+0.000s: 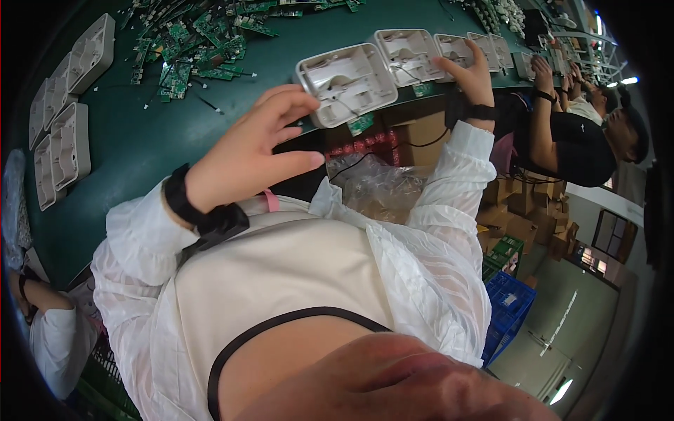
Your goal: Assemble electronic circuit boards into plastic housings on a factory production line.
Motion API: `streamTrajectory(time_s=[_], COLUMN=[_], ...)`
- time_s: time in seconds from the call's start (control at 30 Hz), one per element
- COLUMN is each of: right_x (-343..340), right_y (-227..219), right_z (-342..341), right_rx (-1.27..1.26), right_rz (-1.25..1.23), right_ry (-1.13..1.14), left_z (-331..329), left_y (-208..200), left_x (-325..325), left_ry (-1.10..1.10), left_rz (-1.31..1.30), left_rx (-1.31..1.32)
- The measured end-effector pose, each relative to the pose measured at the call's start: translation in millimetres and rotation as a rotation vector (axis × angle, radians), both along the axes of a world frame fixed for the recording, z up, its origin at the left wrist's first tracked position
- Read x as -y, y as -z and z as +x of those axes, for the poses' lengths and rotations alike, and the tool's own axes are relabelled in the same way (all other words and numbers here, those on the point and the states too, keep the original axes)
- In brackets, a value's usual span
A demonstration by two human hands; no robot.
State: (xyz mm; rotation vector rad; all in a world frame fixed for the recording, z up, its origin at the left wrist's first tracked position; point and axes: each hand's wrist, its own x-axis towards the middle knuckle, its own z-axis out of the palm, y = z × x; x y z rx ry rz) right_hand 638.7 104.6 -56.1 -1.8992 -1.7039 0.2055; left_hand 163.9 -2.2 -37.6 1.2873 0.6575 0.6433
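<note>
A row of white plastic housings runs along the table's near edge, each open at the top with moulded compartments inside. The nearest housing (347, 83) has thin dark wires across it, and a small green circuit board (361, 125) hangs at its front side. My left hand (249, 144) is at this housing's left end, fingers apart and fingertips at its rim, the thumb stretched out below. Beside the second housing (407, 56) is my right hand (475, 76), thumb and forefinger spread over the gap to the third housing (454, 50). Its other fingers are mostly hidden.
Loose green circuit boards (203, 42) with wires lie heaped at the back of the green table (140, 147). More white housings (70, 144) stand at the left. Co-workers sit at both sides, one in black (579, 144). Cardboard boxes and a blue crate (507, 305) are at the right.
</note>
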Motion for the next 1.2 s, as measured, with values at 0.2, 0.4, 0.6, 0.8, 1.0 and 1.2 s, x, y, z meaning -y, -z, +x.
streamTrajectory(time_s=[0.2, 0.4, 0.6, 0.8, 1.0, 1.2], right_x=[-22.6, -42.9, -12.9, 44.5, 90.9, 109.1], right_y=[5.6, 13.3, -3.5, -28.3, -9.2, -39.1], right_z=[66.6, 116.4, 104.8, -20.3, -75.5, -144.8], right_rx=[-0.08, 0.135, 0.114, -0.158, -0.386, -0.349], right_rz=[-0.058, -0.04, 0.232, 0.173, 0.227, -0.062], right_ry=[-0.019, 0.106, 0.141, 0.123, -0.021, -0.176], left_z=[45.2, 93.4, 162.0, 172.6, 88.6, -122.1], left_y=[19.9, 44.6, 76.4, 76.7, 68.9, -26.2], left_x=[-24.1, -46.3, -66.4, -68.8, -55.4, 12.6], left_ry=[0.063, 0.034, -0.021, -0.036, -0.091, -0.422], left_rz=[0.047, -0.067, 0.198, 0.256, 0.705, 1.004], left_rx=[0.037, 0.272, 0.26, 0.152, -0.028, -0.662])
